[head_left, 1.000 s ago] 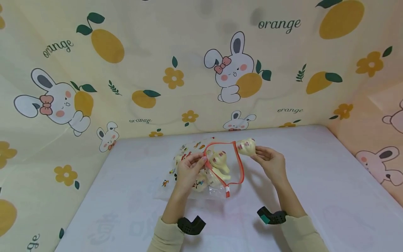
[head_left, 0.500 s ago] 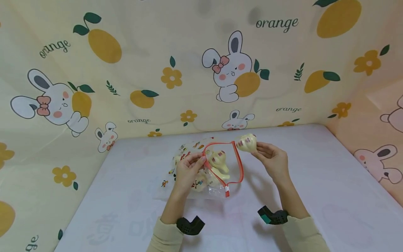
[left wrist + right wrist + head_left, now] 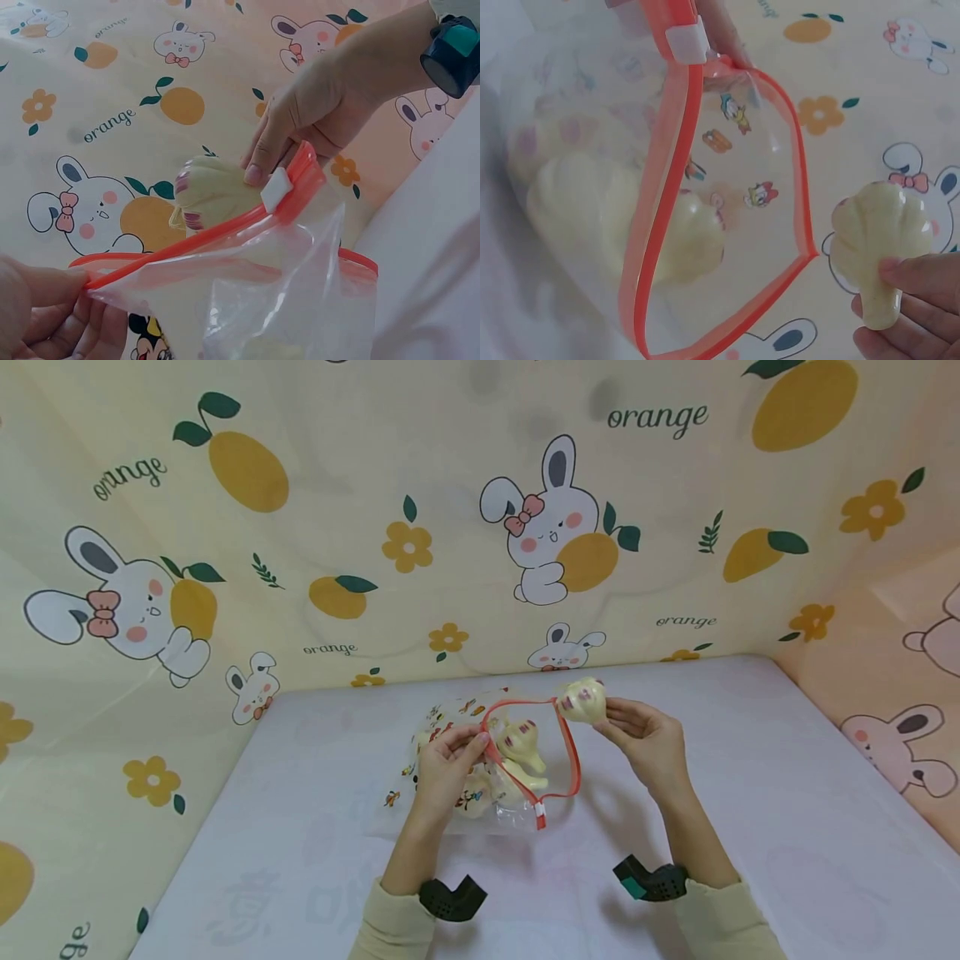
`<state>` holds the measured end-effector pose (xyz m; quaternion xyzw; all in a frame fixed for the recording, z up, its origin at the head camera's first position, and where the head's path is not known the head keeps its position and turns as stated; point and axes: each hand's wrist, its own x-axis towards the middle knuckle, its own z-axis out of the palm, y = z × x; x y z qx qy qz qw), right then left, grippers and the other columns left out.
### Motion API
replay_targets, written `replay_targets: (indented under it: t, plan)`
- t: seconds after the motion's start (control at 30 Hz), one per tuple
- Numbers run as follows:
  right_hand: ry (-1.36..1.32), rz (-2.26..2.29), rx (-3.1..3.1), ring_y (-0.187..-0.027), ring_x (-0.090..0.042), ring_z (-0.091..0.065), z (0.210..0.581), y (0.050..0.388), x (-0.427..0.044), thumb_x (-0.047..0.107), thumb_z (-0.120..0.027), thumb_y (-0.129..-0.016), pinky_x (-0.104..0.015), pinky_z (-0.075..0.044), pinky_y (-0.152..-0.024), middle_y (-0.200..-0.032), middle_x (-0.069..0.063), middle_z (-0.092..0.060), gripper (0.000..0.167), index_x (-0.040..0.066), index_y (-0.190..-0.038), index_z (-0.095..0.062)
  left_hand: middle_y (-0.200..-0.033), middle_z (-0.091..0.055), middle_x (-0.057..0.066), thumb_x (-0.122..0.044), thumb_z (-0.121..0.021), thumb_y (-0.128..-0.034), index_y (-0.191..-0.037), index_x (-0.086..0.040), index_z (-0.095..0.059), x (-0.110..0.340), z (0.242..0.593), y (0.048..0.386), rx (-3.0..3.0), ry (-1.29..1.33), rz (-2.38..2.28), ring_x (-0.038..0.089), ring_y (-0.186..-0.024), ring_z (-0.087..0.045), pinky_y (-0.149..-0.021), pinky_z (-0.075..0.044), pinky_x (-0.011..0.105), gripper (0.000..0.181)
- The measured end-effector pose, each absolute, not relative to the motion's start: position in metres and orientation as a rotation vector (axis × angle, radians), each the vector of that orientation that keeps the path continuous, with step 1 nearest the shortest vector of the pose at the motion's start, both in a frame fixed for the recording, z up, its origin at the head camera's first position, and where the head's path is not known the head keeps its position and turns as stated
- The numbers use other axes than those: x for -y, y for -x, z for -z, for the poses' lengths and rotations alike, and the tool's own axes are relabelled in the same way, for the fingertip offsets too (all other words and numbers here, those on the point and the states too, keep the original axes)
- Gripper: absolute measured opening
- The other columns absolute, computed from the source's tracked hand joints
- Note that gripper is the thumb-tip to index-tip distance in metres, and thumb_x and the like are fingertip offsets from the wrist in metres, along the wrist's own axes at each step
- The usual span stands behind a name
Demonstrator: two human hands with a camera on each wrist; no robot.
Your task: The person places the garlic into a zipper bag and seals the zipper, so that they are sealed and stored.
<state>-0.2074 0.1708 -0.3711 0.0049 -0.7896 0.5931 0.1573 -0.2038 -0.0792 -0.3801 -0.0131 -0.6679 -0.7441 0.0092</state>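
Note:
With fingers and thumb, my left hand (image 3: 442,768) pinches the red rim of a clear zip bag (image 3: 573,752) with a cartoon print. The bag's mouth gapes to the right, and its white slider (image 3: 277,190) sits at one end of the rim. Several pale yellow, paw-like pieces (image 3: 520,739) lie inside, partly blurred by the plastic. My right hand (image 3: 648,743) holds a similar piece (image 3: 582,700) by its short stem, outside the bag by the mouth. This piece (image 3: 881,232) has a lobed, glossy head with purple-red marks on the tips.
A white-covered table (image 3: 315,877) lies beneath the hands and bag. Behind it rises a cream backdrop (image 3: 465,460) printed with rabbits and oranges, which continues along both sides. Each wrist wears a black camera mount (image 3: 453,897).
The right hand has lifted the paw-like piece slightly and turned it a little, staying beside the bag's mouth. The left hand and the bag keep their place.

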Motion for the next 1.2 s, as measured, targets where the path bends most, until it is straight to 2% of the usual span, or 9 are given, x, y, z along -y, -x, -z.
replay_targets:
  t: [0.13, 0.23, 0.4, 0.57, 0.63, 0.7, 0.77, 0.9, 1.2]
  plan:
    - [-0.025, -1.683, 2.272, -0.079, 0.016, -0.063, 0.371, 0.206, -0.169, 0.008, -0.074, -0.084, -0.006, -0.055, -0.074, -0.106, -0.007, -0.074, 0.038, -0.006, -0.118, -0.064, -0.078, -0.066, -0.015, -0.004, -0.062, -0.0914, -0.111, 0.010, -0.061, 0.079, 0.380, 0.203, 2.080, 0.037, 2.333, -0.001, -0.071, -0.063, -0.070, -0.056, 0.013, 0.024]
    - [-0.040, -1.684, 2.273, -0.080, 0.016, -0.063, 0.370, 0.206, -0.169, 0.008, -0.074, -0.083, -0.007, -0.055, -0.074, -0.100, 0.007, -0.073, 0.038, -0.005, -0.117, -0.064, -0.078, -0.066, -0.015, -0.004, -0.062, -0.0914, -0.111, 0.010, -0.061, 0.079, 0.380, 0.203, 2.076, 0.049, 2.330, -0.001, -0.072, -0.063, -0.070, -0.056, 0.013, 0.024]
    - [-0.074, -1.670, 2.276, -0.080, 0.016, -0.063, 0.369, 0.204, -0.166, 0.006, -0.074, -0.083, -0.007, -0.055, -0.075, -0.100, 0.008, -0.073, 0.036, -0.005, -0.117, -0.065, -0.078, -0.066, -0.015, -0.004, -0.062, -0.0916, -0.111, 0.010, -0.062, 0.079, 0.380, 0.203, 2.080, 0.043, 2.324, -0.001, -0.072, -0.063, -0.070, -0.056, 0.013, 0.024]
    - [-0.120, -1.713, 2.253, -0.081, 0.015, -0.064, 0.367, 0.201, -0.163, 0.005, -0.074, -0.083, -0.007, -0.055, -0.076, -0.090, 0.028, -0.066, 0.036, -0.007, -0.116, -0.064, -0.078, -0.065, -0.015, -0.005, -0.062, -0.0917, -0.112, 0.009, -0.062, 0.080, 0.380, 0.203, 2.088, 0.038, 2.319, -0.001, -0.072, -0.063, -0.070, -0.055, 0.012, 0.024]
    - [-0.142, -1.721, 2.252, -0.082, 0.014, -0.064, 0.366, 0.200, -0.162, 0.005, -0.073, -0.083, -0.007, -0.055, -0.076, -0.089, 0.031, -0.064, 0.036, -0.007, -0.116, -0.064, -0.078, -0.065, -0.015, -0.005, -0.062, -0.0917, -0.112, 0.009, -0.062, 0.080, 0.380, 0.203, 2.085, 0.045, 2.318, -0.001, -0.072, -0.062, -0.070, -0.055, 0.013, 0.024]
    - [-0.161, -1.718, 2.264, -0.083, 0.014, -0.064, 0.365, 0.198, -0.160, 0.005, -0.073, -0.083, -0.007, -0.055, -0.077, -0.094, 0.022, -0.070, 0.036, -0.007, -0.116, -0.064, -0.078, -0.065, -0.015, -0.005, -0.062, -0.0918, -0.112, 0.010, -0.062, 0.080, 0.380, 0.203, 2.084, 0.049, 2.318, -0.001, -0.072, -0.062, -0.070, -0.055, 0.013, 0.025]
    - [-0.178, -1.710, 2.282, -0.084, 0.015, -0.064, 0.365, 0.197, -0.158, 0.006, -0.073, -0.084, -0.007, -0.055, -0.078, -0.102, 0.004, -0.074, 0.035, -0.006, -0.116, -0.064, -0.078, -0.065, -0.015, -0.005, -0.062, -0.0918, -0.112, 0.010, -0.062, 0.080, 0.380, 0.203, 2.088, 0.053, 2.315, -0.001, -0.072, -0.062, -0.070, -0.055, 0.013, 0.025]
    - [-0.219, -1.708, 2.312, -0.085, 0.015, -0.063, 0.365, 0.196, -0.154, 0.005, -0.072, -0.084, -0.007, -0.054, -0.078, -0.115, -0.027, -0.068, 0.035, -0.006, -0.116, -0.064, -0.077, -0.066, -0.015, -0.005, -0.062, -0.0919, -0.112, 0.010, -0.062, 0.079, 0.380, 0.203, 2.091, 0.051, 2.314, -0.001, -0.072, -0.063, -0.070, -0.055, 0.013, 0.025]
    - [-0.306, -1.730, 2.359, -0.086, 0.011, -0.064, 0.365, 0.193, -0.147, 0.003, -0.072, -0.083, -0.006, -0.053, -0.078, -0.113, -0.028, -0.068, 0.035, -0.008, -0.116, -0.064, -0.077, -0.066, -0.014, -0.003, -0.061, -0.0924, -0.112, 0.012, -0.061, 0.079, 0.380, 0.202, 2.066, 0.080, 2.333, -0.001, -0.071, -0.063, -0.070, -0.056, 0.013, 0.025]
